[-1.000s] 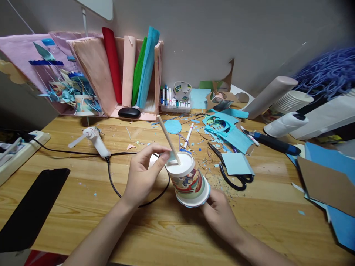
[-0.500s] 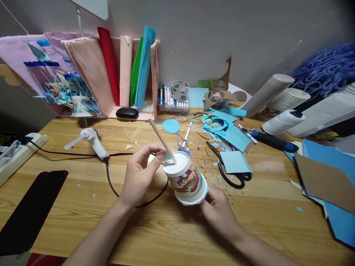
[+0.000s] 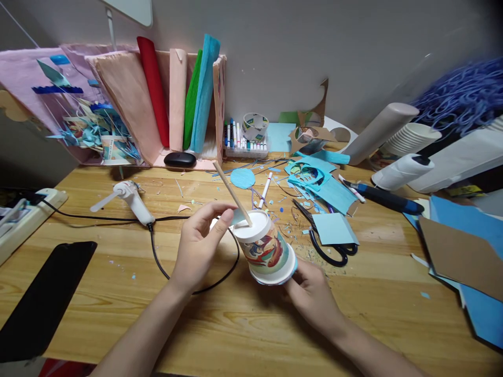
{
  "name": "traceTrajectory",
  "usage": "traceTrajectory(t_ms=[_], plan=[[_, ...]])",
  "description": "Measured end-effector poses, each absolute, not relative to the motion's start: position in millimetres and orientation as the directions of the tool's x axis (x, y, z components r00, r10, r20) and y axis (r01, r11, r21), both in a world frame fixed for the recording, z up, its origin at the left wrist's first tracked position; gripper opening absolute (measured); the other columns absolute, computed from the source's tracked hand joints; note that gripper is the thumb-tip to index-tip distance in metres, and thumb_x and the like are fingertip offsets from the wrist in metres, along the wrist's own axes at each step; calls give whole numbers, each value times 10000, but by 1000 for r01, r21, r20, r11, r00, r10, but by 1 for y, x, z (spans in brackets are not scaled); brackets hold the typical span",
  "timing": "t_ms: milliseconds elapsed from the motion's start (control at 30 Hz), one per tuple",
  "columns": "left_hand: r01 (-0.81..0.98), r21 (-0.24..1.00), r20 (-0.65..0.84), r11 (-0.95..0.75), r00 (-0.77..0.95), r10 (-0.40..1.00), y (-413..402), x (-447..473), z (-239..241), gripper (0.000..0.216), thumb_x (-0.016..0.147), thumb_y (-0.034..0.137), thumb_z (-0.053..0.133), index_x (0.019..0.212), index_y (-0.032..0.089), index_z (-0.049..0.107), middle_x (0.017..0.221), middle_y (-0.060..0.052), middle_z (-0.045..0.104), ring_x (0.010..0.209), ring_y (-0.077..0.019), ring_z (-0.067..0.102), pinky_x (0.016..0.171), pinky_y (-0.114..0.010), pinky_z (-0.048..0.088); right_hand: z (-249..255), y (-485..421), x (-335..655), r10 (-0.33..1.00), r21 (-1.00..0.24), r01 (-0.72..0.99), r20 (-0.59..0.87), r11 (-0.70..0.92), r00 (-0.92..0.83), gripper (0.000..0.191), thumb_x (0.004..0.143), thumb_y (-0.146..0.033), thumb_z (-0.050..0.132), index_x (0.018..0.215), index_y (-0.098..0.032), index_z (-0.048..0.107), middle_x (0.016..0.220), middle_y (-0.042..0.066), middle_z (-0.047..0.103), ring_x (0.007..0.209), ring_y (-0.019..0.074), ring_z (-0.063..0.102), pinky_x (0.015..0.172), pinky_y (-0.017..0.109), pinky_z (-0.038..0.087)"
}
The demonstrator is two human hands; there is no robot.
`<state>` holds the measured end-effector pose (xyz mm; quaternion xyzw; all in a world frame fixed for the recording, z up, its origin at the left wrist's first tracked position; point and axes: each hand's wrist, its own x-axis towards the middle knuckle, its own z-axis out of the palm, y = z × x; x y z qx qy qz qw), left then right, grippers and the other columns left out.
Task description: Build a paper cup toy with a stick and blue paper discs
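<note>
A printed paper cup (image 3: pixel 269 252) is held upside down and tilted above the table, its white base facing up. A thin wooden stick (image 3: pixel 231 191) stands slanted on that base. My right hand (image 3: pixel 314 294) is closed on the cup's wide rim at the lower right, where light-blue material shows along the edge. Between thumb and forefinger, my left hand (image 3: pixel 201 241) pinches a small light-blue paper piece (image 3: pixel 238 217) beside the foot of the stick. The fingertips partly hide this piece, and I cannot tell whether it touches the stick.
A white glue gun (image 3: pixel 135 203) with a black cord lies left. Scissors (image 3: pixel 328 251) under a pale blue sheet (image 3: pixel 336 229), a blue-handled cutter (image 3: pixel 387 199) and paper offcuts (image 3: pixel 314 178) lie right. Behind stand a marker box (image 3: pixel 245 149) and a pink organizer (image 3: pixel 121 99). A black phone-like slab (image 3: pixel 47 298) lies front left.
The cup has tilted slightly more and risen a little, with the stick moving along. Both hands stay in nearly the same place and keep their grips.
</note>
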<state>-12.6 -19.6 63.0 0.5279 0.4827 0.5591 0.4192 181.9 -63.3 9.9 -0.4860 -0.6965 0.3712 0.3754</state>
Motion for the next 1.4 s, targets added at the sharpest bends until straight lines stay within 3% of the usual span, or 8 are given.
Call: traceTrajectory(t_ms=[167,467,633,1133,1400], plan=[[25,988,154,-153,-71,985,-21,-12,64,130,774,307,634,849,204,662,831,-14,665,803,-135,593,753,-225,466,11,-58,187,916,-780,481,312,399,-253,189,793,-79,444,688,-175,569,671,31,582,616,138,536,575,232,429],[22,986,166,-165,-73,983,-22,-11,63,120,734,282,680,807,190,661,788,-10,667,766,-134,608,739,-228,474,11,-53,195,892,-692,565,390,448,-230,233,775,-64,445,592,-192,511,564,8,471,579,146,484,561,250,407],[22,981,194,-193,-71,978,-22,-11,62,50,746,247,671,774,205,672,764,9,670,739,-112,610,715,-207,472,11,-53,196,889,-692,562,400,452,-223,207,765,-40,465,628,-184,525,604,12,479,616,146,495,556,244,389],[86,982,179,-168,-157,971,-23,-9,61,108,704,288,702,746,189,711,775,-30,716,743,-156,647,719,-255,507,14,-52,197,934,-738,585,341,336,-106,199,733,-75,514,562,-176,515,598,-9,434,552,114,407,495,232,316],[-3,994,109,-110,-96,989,-22,-10,63,155,676,320,723,731,176,716,750,-42,723,718,-166,656,703,-254,511,14,-50,196,896,-637,675,436,373,-85,229,765,-83,510,564,-184,463,576,-23,390,532,108,373,495,235,290]])
